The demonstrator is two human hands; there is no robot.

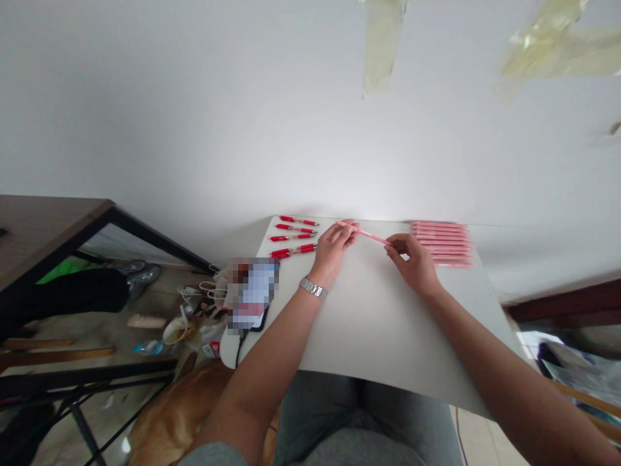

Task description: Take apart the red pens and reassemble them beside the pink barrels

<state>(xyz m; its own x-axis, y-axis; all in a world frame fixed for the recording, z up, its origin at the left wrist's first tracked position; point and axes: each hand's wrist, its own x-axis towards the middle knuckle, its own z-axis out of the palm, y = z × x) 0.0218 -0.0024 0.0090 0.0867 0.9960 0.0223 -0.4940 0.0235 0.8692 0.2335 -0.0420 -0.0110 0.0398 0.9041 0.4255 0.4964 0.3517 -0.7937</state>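
A slim pink pen [371, 235] is held slantwise above the white table [373, 323]. My left hand [334, 248], with a metal watch at the wrist, grips its left end between the fingers. At the pen's other end, my right hand [411, 259] pinches it between thumb and fingers. Just beyond the right hand lies a neat row of several similar pink pens [444, 243], side by side. Left of my left hand, several red pens [295, 228] with dark tips are spread out on the tabletop.
A phone [255, 294], its screen blurred, lies at the table's left edge with a cable [239, 349]. A brown dog [179, 414] is on the floor to the left. Behind the table rises a white wall [242, 97]; a darker desk [53, 226] stands at left.
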